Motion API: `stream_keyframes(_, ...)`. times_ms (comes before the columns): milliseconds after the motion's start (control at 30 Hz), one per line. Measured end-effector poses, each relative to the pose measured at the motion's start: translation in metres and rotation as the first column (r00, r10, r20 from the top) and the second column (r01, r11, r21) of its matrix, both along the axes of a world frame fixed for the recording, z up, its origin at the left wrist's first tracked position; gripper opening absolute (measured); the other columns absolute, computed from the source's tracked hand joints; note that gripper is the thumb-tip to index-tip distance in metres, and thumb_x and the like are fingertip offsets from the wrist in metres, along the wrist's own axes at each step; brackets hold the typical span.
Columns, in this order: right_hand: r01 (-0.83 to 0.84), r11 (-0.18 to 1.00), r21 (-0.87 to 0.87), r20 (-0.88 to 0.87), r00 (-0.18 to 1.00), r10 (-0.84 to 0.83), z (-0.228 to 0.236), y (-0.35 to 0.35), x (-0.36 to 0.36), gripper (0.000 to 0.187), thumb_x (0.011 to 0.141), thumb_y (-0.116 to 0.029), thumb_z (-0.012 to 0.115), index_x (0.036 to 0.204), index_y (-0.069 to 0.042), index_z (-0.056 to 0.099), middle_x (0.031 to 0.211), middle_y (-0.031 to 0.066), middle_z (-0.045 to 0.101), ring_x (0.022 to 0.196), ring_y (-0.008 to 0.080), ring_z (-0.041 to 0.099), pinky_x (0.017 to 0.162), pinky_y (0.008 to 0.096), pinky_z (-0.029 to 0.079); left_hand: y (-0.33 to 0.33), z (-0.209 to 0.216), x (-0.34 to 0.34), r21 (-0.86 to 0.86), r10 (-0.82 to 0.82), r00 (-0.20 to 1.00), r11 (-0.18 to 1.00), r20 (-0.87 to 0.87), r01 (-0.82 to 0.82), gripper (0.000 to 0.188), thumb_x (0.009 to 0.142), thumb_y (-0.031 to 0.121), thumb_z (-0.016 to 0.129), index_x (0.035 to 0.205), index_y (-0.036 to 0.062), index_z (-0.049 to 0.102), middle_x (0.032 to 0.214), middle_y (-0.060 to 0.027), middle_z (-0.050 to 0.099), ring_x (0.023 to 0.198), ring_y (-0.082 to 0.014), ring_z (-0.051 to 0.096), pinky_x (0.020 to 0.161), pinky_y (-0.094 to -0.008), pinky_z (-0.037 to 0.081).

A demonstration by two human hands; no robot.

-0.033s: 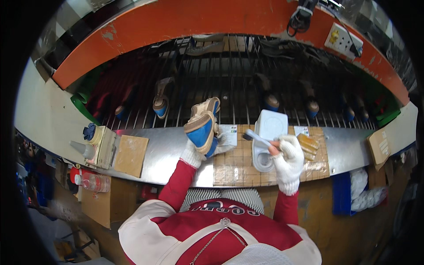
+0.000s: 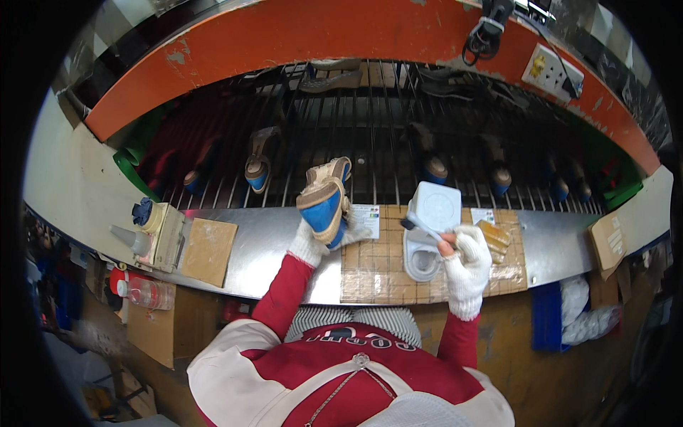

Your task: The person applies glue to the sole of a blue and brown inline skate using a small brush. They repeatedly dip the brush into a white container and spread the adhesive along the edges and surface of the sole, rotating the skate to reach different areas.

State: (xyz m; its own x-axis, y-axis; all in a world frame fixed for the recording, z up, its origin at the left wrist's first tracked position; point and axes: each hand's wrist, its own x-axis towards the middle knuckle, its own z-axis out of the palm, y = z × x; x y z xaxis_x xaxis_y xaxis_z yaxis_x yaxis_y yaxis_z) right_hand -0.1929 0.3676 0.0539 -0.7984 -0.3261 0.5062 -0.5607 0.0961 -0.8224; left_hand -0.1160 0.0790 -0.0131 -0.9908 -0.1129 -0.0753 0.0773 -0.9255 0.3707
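My left hand (image 2: 309, 246), in a white knitted glove, grips a blue and beige shoe (image 2: 320, 206) and holds it up at the front edge of the rack. My right hand (image 2: 467, 267) wears a similar glove with bare fingertips showing. Those fingers pinch a small brush (image 2: 427, 229) by its pale handle, its dark bristles pointing left. Beneath the brush stands an open white plastic tub (image 2: 421, 265) with its lid (image 2: 436, 204) tipped back. The brush is apart from the shoe; whether it touches the tub I cannot tell.
A cardboard sheet (image 2: 373, 277) covers part of the metal counter (image 2: 260, 238). Amber blocks (image 2: 494, 240) lie right of the tub. Behind, several shoes rest on a rack of metal bars (image 2: 384, 164) under an orange beam (image 2: 299, 39). A bottle (image 2: 149, 293) is lower left.
The tub's lid looks tipped further back, showing more of the lid's face. The brush has shifted slightly right and down over the tub. The shoe stays almost where it was.
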Motion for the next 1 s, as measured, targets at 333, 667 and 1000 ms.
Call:
stream_keyframes(333, 0.153, 0.985, -0.08, 0.151, 0.979, -0.14, -0.023, 0.041, -0.009, 0.018, 0.088, -0.011, 0.076, 0.092, 0.005, 0.068, 0.095, 0.0056, 0.058, 0.083, 0.012, 0.055, 0.071, 0.0248, 0.046, -0.075, -0.041, -0.105, 0.401, 0.194, 0.885, 0.836, 0.423, -0.375, 0.046, 0.102, 0.045, 0.05, 0.118, 0.0032, 0.057, 0.109, -0.0157, 0.062, 0.101, -0.0327, 0.064, 0.098, -0.0646, 0.048)
stream_keyframes(667, 0.156, 0.969, -0.189, 0.337, 0.938, -0.085, -0.013, 0.009, -0.072, 0.027, 0.103, -0.032, 0.058, 0.091, -0.007, 0.058, 0.075, -0.0037, 0.055, 0.06, 0.0016, 0.041, 0.052, 0.0189, 0.032, -0.101, -0.087, -0.123, -0.946, 0.451, 0.873, 0.323, 0.186, 0.035, 0.06, 0.095, 0.025, 0.068, 0.139, -0.0075, 0.045, 0.137, -0.0221, 0.059, 0.132, -0.0298, 0.055, 0.111, -0.0446, 0.045)
stream_keyframes(1000, -0.017, 0.608, 0.794, 0.148, 0.975, -0.166, -0.064, -0.093, -0.262, 0.075, 0.077, -0.059, 0.075, 0.113, 0.005, 0.061, 0.099, 0.0209, 0.069, 0.096, 0.0351, 0.066, 0.085, 0.0427, 0.051, 0.002, -0.035, -0.059, 0.2, 0.327, 0.942, 0.92, 0.075, -0.335, 0.077, 0.098, 0.048, 0.059, 0.15, -0.0021, 0.032, 0.151, -0.0271, 0.038, 0.141, -0.041, 0.04, 0.115, -0.0534, 0.039)
